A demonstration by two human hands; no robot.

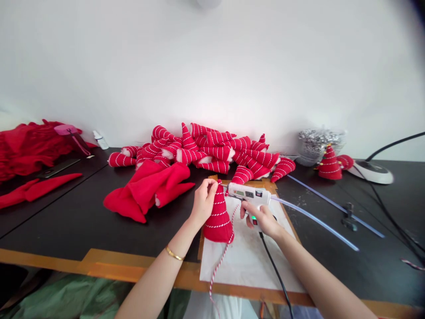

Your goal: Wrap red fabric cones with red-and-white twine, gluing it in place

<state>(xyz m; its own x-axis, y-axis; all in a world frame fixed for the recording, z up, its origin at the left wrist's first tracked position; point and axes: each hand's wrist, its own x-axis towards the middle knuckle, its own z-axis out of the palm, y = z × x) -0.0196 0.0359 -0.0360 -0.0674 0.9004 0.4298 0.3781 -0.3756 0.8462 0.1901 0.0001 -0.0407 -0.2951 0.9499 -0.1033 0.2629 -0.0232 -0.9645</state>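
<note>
Hot glue gun nozzle held at the tip of a cord-wound felt cone

The red felt cone [217, 223] stands nearly upright over the white sheet [255, 261] at the desk's front edge; I cannot tell whether its base rests there. Clock directions run from this cone, with twelve toward the wall. Red-and-white twisted cord [219, 266] rings it in spaced turns, and a loose length trails off at six o'clock over the edge.

The left hand [204, 199], at eleven, is nearly closed, thumb and fingers pinching the cone's top. The right hand [260, 218], at three, is curled around the grip of the white glue gun [247, 193], whose nozzle points left at the tip; whether it touches is too small to tell. A clear glue stick [318, 220] juts from the gun's rear.

At twelve lies a pile of cord-striped cones [212, 153]. Plain red felt pieces [146, 188] lie at ten, with a white bottle [100, 140] and a larger red felt heap [28, 144] farther out. Around two are a decorated cone [330, 165] and a clear tub of silver tinsel [318, 144]; a white lamp base [373, 172] sits between two and three.
</note>
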